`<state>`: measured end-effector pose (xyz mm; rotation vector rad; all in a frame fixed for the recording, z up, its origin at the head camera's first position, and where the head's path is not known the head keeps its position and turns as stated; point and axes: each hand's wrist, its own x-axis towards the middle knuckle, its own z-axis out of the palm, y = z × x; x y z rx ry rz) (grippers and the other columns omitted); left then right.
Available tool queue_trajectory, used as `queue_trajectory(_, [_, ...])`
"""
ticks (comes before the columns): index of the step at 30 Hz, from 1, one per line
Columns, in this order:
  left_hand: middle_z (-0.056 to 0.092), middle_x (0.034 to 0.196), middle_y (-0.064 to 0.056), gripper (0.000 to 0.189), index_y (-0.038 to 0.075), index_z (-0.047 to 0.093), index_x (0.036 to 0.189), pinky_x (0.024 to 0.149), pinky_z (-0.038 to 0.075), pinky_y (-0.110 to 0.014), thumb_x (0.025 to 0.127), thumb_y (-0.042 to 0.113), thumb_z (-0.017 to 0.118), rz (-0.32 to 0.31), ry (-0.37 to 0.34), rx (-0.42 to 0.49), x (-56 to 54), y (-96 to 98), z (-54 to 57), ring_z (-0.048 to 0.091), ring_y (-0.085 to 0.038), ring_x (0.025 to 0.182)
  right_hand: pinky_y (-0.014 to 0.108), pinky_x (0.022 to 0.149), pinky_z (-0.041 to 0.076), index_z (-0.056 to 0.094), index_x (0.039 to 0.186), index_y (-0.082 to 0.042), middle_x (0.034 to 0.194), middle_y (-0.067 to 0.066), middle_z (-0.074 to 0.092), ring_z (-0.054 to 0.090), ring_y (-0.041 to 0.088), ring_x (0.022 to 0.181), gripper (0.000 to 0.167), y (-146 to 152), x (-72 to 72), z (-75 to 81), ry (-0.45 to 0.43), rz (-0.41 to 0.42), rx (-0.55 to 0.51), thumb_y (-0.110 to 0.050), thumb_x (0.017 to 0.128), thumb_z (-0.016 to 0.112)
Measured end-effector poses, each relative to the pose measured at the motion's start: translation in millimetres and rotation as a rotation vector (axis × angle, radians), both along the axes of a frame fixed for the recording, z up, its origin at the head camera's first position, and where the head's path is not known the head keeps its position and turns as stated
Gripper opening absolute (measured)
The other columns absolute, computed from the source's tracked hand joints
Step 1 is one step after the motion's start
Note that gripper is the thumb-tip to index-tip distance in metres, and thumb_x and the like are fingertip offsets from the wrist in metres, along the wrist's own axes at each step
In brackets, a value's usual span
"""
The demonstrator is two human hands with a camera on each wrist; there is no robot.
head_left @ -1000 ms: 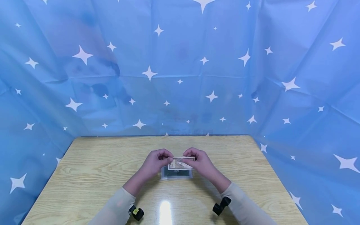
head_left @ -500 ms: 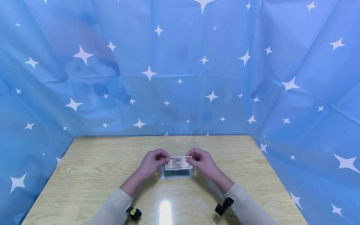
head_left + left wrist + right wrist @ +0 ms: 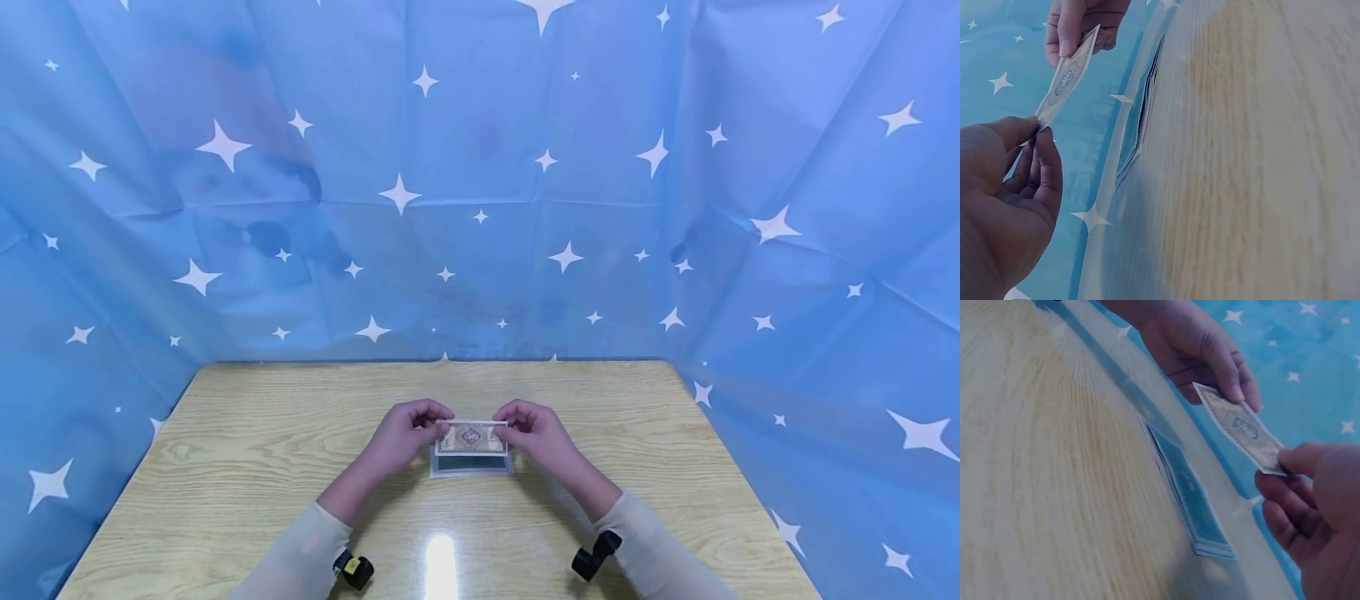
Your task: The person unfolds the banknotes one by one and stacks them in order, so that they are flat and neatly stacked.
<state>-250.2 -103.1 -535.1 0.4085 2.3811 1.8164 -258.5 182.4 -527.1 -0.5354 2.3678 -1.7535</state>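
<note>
A small patterned banknote [image 3: 472, 439] with a pale border and a central emblem is held up flat between both hands. My left hand [image 3: 406, 435] pinches its left end between thumb and fingers. The other end is pinched by my right hand [image 3: 538, 433]. Below the banknote, on the table, lies a dark green rectangular piece in a clear sleeve [image 3: 472, 464], partly covered in the head view. From the right wrist view, that sleeve [image 3: 1188, 490] looks like a thin stack with layered edges, apart from the banknote [image 3: 1241, 428] above it.
The wood-grain table [image 3: 262, 467] reaches back to a blue curtain [image 3: 480, 275] printed with white stars. A bright light reflection lies on the tabletop near the front. Black wrist cameras [image 3: 355, 570] are strapped over both pale sleeves.
Both hands have shifted slightly left with the banknote. The right hand's thumb has moved out to the banknote's right end, uncovering its middle. The sleeve on the table has stayed put.
</note>
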Motion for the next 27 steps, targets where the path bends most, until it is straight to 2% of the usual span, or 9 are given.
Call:
queue_trajectory(4, [0.068,0.092,-0.003,0.019,0.012,0.080,0.121,0.065,0.048,-0.024,0.102,0.008,0.079,-0.031,-0.016,-0.025,1.4,-2.0,-1.3,0.058,-0.018,0.081,0.028,0.068,0.058,0.075,0.111,-0.002,0.094,0.009,0.078,0.067,0.033,0.078,0.010,-1,1.8,-5.6,-0.019,-0.018,-0.004,-0.002,0.102,0.078])
queue_trajectory(11, [0.066,0.088,-0.004,0.022,0.012,0.080,0.126,0.064,0.049,-0.025,0.104,0.011,0.078,-0.092,-0.009,-0.047,1.9,-4.8,-8.1,0.057,-0.017,0.078,0.029,0.067,0.057,0.076,0.113,-0.004,0.090,0.008,0.075,0.064,0.018,0.074,0.010,-2,5.3,-10.6,-0.021,-0.048,0.009,-0.004,0.104,0.077])
queue_trajectory(20, [0.069,0.089,-0.002,0.023,0.013,0.080,0.127,0.064,0.051,-0.026,0.104,0.010,0.078,-0.089,0.021,-0.068,1.2,-3.0,-13.0,0.061,-0.017,0.079,0.022,0.059,0.046,0.078,0.111,-0.007,0.084,0.005,0.068,0.056,0.013,0.068,0.009,-6,8.8,-11.9,0.019,-0.097,0.052,-0.004,0.102,0.078])
queue_trajectory(27, [0.072,0.092,-0.001,0.023,0.011,0.080,0.124,0.065,0.054,-0.026,0.102,0.007,0.079,-0.079,0.013,-0.108,4.0,-0.2,-16.2,0.064,-0.017,0.080,0.023,0.057,0.045,0.080,0.110,-0.013,0.081,0.001,0.065,0.055,0.012,0.066,0.010,-6,8.2,-19.7,0.063,-0.113,0.162,-0.008,0.101,0.081])
